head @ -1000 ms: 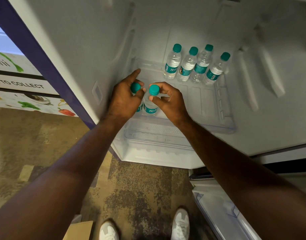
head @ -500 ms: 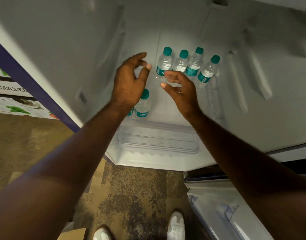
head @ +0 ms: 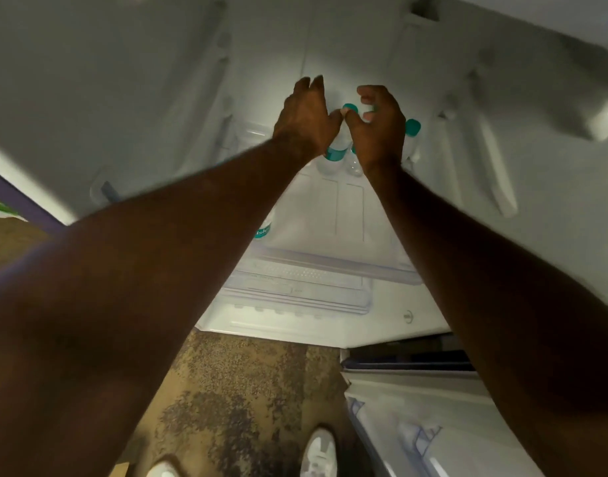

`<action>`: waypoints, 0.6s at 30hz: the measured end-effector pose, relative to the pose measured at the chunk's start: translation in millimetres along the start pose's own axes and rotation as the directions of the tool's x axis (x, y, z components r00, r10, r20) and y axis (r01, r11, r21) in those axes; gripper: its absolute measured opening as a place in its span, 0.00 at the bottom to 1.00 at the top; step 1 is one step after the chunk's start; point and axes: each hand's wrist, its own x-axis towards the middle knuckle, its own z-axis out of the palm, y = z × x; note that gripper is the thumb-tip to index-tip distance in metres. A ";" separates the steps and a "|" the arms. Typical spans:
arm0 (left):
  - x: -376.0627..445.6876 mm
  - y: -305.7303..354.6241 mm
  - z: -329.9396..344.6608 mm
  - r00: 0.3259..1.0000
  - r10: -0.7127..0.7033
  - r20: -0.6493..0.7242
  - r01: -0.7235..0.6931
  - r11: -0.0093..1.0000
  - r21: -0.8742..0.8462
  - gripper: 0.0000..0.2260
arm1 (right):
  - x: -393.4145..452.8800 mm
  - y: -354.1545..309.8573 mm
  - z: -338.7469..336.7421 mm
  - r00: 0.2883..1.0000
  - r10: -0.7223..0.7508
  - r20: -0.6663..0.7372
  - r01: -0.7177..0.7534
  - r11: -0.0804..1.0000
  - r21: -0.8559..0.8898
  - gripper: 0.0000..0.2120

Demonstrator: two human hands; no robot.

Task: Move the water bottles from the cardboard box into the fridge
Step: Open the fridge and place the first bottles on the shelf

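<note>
Left hand: the left hand point(head: 304, 115) is reaching to the back row of water bottles point(head: 335, 151) at the rear edge of the fridge shelf point(head: 330, 208); its grip is wide, fingers straight, holding nothing.
Right hand: the right hand point(head: 378, 127) is hovering just beside it over the same row, fingers loosely curled; I cannot see it closing on any bottle.
Reason: probably the hands are nudging the row together, so more bottles are fitting in front.
Task things: one front bottle point(head: 263, 228) is standing near the shelf's left edge, half hidden by the left forearm; a teal cap point(head: 412, 127) is showing at the right of the row.
Cardboard box: only a corner point(head: 121, 469) is showing on the floor, by the white shoes point(head: 318, 452).
In the way: the forearms are covering most bottles; the image is blurred.
</note>
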 end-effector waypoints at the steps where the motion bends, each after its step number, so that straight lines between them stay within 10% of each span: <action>1: 6.5 2.6 -0.4 1.000 -0.018 -0.005 0.018 1.000 -0.006 0.30 | 4.1 -0.1 3.0 1.000 0.010 0.011 -0.009 0.999 -0.034 0.19; 18: 41.1 -21.4 17.4 0.999 0.036 -0.039 -0.029 0.986 0.162 0.20 | 14.2 25.8 23.5 0.995 0.079 0.058 -0.063 0.970 -0.234 0.20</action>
